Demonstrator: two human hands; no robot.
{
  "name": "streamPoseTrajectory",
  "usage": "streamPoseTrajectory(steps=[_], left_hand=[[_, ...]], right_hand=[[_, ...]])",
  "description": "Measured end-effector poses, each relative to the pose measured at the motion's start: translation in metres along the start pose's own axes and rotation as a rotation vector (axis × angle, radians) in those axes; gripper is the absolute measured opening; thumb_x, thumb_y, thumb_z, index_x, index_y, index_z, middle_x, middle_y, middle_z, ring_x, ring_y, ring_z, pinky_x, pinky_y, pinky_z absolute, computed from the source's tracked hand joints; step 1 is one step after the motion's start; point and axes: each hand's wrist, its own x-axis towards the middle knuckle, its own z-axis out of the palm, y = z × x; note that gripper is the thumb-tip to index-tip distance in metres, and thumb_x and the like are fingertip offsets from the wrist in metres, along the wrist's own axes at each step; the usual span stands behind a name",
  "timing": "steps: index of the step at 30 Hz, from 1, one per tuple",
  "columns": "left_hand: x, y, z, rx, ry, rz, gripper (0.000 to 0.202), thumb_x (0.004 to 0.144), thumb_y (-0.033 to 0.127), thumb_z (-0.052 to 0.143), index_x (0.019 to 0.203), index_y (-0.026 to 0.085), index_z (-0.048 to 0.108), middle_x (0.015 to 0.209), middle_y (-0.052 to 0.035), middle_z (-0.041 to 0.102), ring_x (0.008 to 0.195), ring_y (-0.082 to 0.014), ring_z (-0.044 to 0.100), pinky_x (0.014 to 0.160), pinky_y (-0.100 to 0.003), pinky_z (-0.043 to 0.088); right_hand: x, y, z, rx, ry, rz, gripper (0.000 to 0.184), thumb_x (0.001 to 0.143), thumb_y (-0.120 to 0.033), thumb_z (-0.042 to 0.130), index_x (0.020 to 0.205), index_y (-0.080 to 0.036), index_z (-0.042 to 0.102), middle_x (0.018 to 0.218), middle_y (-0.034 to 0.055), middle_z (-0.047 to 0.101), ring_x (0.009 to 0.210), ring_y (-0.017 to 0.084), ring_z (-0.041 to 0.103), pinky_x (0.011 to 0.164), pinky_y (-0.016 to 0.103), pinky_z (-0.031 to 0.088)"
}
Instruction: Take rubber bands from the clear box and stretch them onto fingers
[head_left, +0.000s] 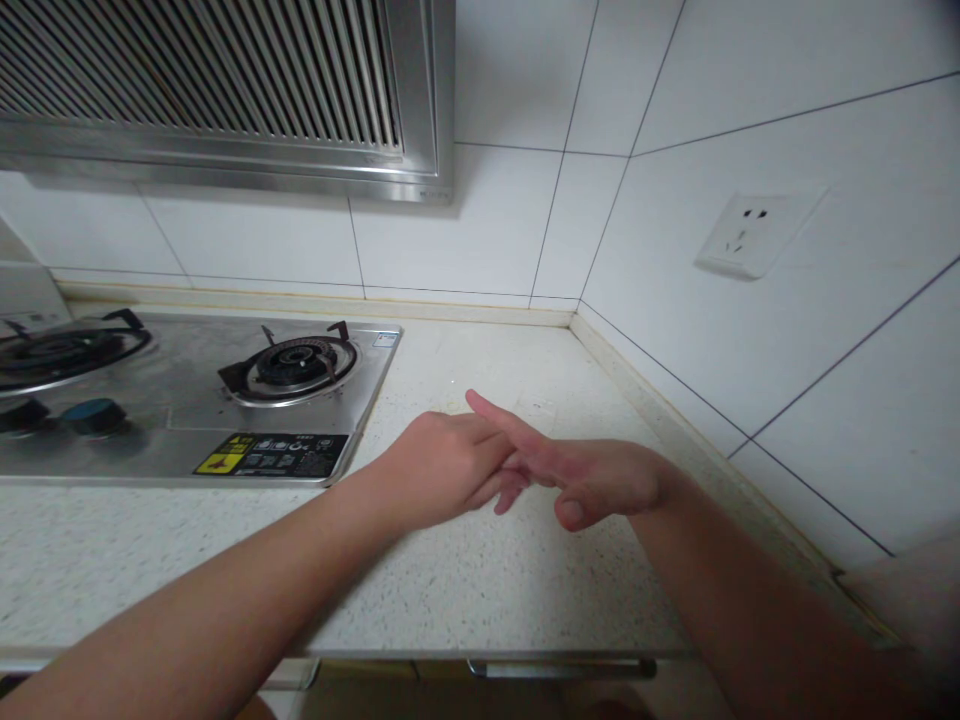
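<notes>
My left hand (450,462) and my right hand (592,472) meet above the speckled white counter (480,590), to the right of the gas stove. The fingers of the left hand are curled round some of the right hand's fingers and partly hide them. On the right hand, the index finger stretches out to the left over the left hand, and the thumb stands apart, lower down. No object shows in either hand.
A steel gas stove (180,400) with black burners lies at the left. Above it hangs a slatted range hood (420,170). The tiled right wall carries a power socket (750,235). A metal handle (562,669) shows below the counter's front edge.
</notes>
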Motion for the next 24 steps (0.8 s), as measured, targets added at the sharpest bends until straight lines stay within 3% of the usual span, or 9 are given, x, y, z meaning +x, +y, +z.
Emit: streamPoseTrajectory(steps=[5, 10, 14, 24], left_hand=[[-0.0009, -0.004, -0.0006, 0.031, -0.111, -0.055, 0.035, 0.104, 0.044, 0.046, 0.095, 0.018, 0.068, 0.084, -0.0047, 0.072, 0.072, -0.0218, 0.068, 0.061, -0.031, 0.047], [-0.0005, -0.0047, -0.0049, 0.009, -0.149, -0.061, 0.037, 0.105, 0.041, 0.045, 0.084, 0.018, 0.064, 0.079, -0.0024, 0.07, 0.07, -0.0199, 0.067, 0.062, -0.03, 0.046], [-0.0008, -0.0035, -0.0063, 0.051, -0.113, -0.035, 0.033, 0.103, 0.039, 0.046, 0.086, 0.017, 0.064, 0.079, -0.0027, 0.069, 0.071, -0.0195, 0.066, 0.062, -0.03, 0.045], [-0.003, -0.0044, -0.0057, 0.105, -0.025, 0.011, 0.036, 0.101, 0.043, 0.047, 0.08, 0.018, 0.062, 0.072, -0.0006, 0.065, 0.064, -0.0186, 0.063, 0.056, -0.031, 0.04]], right_hand=[[0.0034, 0.0028, 0.0, 0.034, 0.012, 0.003, 0.124, 0.086, -0.064, 0.067, 0.153, -0.024, -0.03, 0.142, 0.0213, 0.05, 0.133, 0.032, 0.048, 0.104, 0.051, 0.038], [0.0006, 0.0028, -0.0042, 0.019, 0.022, 0.032, 0.127, 0.086, -0.061, 0.07, 0.152, -0.024, -0.032, 0.142, 0.0224, 0.051, 0.131, 0.03, 0.048, 0.104, 0.051, 0.037], [-0.0016, 0.0017, -0.0059, 0.018, 0.022, 0.021, 0.121, 0.087, -0.058, 0.07, 0.154, -0.029, -0.027, 0.142, 0.0178, 0.052, 0.129, 0.027, 0.049, 0.105, 0.048, 0.036], [-0.0041, 0.0037, -0.0074, 0.124, 0.018, -0.013, 0.119, 0.087, -0.052, 0.073, 0.156, -0.03, -0.02, 0.137, 0.0135, 0.054, 0.123, 0.025, 0.051, 0.108, 0.046, 0.037]])
